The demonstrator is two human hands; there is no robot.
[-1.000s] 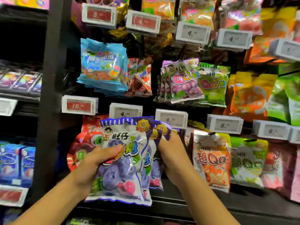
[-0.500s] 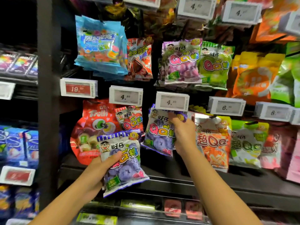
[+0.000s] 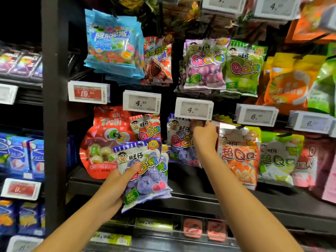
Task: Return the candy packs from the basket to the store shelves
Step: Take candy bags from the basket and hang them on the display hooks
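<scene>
My left hand (image 3: 116,186) grips purple-blue QQ candy packs (image 3: 143,171) low in front of the shelf, thumb across the front pack; at least two packs overlap there. My right hand (image 3: 204,135) pinches the top of another purple-blue QQ pack (image 3: 179,140) that hangs just under a white price tag (image 3: 193,108) reading 4.20. The peg behind that tag is hidden. No basket is in view.
Hanging candy bags fill the rack: a red Trolli bag (image 3: 103,139), a strawberry QQ pack (image 3: 146,127), orange (image 3: 238,155) and green (image 3: 278,157) packs to the right, purple (image 3: 204,64) and blue (image 3: 112,44) ones above. A dark upright post (image 3: 54,115) stands left.
My right hand carried packs up from the left-hand bundle to the spot under the 4.20 tag and holds one there. My left hand dropped lower with the remaining packs.
</scene>
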